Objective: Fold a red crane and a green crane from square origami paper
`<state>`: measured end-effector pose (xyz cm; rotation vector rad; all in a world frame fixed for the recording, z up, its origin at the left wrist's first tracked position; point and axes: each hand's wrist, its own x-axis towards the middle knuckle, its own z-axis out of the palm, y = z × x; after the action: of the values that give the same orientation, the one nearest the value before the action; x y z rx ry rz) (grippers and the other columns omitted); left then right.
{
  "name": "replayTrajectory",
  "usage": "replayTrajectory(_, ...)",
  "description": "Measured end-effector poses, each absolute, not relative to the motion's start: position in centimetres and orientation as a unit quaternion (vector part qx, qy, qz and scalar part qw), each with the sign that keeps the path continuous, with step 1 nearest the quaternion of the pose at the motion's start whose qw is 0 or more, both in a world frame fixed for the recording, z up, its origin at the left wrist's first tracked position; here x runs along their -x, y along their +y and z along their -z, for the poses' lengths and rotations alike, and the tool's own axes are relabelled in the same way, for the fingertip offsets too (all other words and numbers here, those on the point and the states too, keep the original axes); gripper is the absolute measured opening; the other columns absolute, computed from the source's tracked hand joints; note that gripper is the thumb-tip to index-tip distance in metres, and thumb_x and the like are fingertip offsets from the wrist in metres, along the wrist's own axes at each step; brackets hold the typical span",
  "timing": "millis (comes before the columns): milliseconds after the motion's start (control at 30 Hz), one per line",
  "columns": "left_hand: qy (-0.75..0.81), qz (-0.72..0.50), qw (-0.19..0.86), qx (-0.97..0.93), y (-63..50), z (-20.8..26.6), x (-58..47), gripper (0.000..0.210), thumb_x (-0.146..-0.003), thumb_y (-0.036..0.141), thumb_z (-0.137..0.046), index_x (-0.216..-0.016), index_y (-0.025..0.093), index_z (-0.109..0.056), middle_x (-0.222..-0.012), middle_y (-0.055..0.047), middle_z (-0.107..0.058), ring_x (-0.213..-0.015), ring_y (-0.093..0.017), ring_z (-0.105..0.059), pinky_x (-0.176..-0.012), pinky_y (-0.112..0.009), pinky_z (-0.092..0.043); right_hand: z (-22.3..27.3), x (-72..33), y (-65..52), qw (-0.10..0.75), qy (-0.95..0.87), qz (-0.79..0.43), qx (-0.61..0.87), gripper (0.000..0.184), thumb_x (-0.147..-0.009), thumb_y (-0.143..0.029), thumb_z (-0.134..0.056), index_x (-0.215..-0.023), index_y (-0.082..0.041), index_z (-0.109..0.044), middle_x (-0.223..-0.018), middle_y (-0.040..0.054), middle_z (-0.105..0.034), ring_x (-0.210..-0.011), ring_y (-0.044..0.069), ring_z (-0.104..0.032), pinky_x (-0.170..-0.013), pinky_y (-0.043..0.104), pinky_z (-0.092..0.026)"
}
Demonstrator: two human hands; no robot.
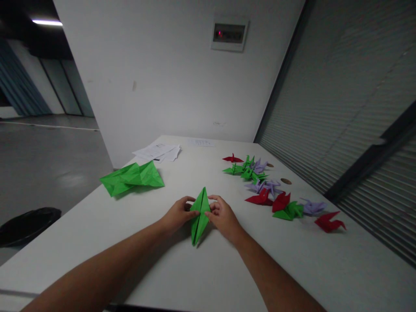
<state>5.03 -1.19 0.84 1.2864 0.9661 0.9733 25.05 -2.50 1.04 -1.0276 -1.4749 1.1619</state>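
Observation:
A green folded paper (200,208), shaped like a long narrow diamond with a slit down its middle, is held just over the table between my two hands. My left hand (180,213) pinches its left edge, thumb on the front face and fingers behind. On the opposite edge my right hand (224,216) grips it in the same way, thumb in front. The lower tip points toward me and the upper tip away. Parts of the fingers are hidden behind the paper.
Creased green paper sheets (133,177) lie at the left edge of the white table (156,268). Along the right are several origami cranes, among them a red crane (329,222) and a purple crane (312,206). Printed papers (157,151) lie farther back. A black bin (29,225) stands left.

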Motion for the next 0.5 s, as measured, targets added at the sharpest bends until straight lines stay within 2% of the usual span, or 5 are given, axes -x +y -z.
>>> replayTrajectory(133, 0.409, -0.423, 0.609, -0.532, -1.69, -1.63, -5.36, 0.050, -0.060, 0.039, -0.091, -0.096, 0.012, -0.068, -0.082, -0.008, -0.073, -0.074, -0.021, -0.067, -0.068, -0.030, -0.049, -1.39, -24.68, -2.68, 0.479, -0.625, -0.452, 0.419, 0.039, -0.072, -0.022, -0.071, -0.110, -0.020, -0.060, -0.077, -0.0030, -0.063, -0.065, 0.014, -0.060, -0.060, 0.026, -0.047)
replayTrajectory(300, 0.433, -0.439, 0.599, -0.510, -1.83, -1.88, -5.52, 0.044, -0.056, 0.033, -0.092, -0.088, 0.012, -0.070, -0.075, -0.005, -0.071, -0.065, -0.017, -0.063, -0.061, -0.027, -0.046, -1.32, -24.19, -2.74, 0.486, -0.629, -0.435, 0.423, 0.027, -0.072, -0.024, -0.073, -0.098, -0.019, -0.066, -0.083, 0.0019, -0.069, -0.074, 0.017, -0.066, -0.067, 0.029, -0.052)
replayTrajectory(500, 0.464, -0.451, 0.580, -0.495, -1.79, -1.70, -5.29, 0.040, -0.057, 0.031, -0.090, -0.086, 0.012, -0.069, -0.072, -0.005, -0.070, -0.063, -0.017, -0.064, -0.057, -0.026, -0.046, -1.75, -24.22, -2.90, 0.486, -0.571, -0.502, 0.431, 0.032, -0.077, -0.045, -0.075, -0.092, -0.017, -0.069, -0.068, -0.0004, -0.066, -0.057, 0.014, -0.061, -0.053, 0.026, -0.048)
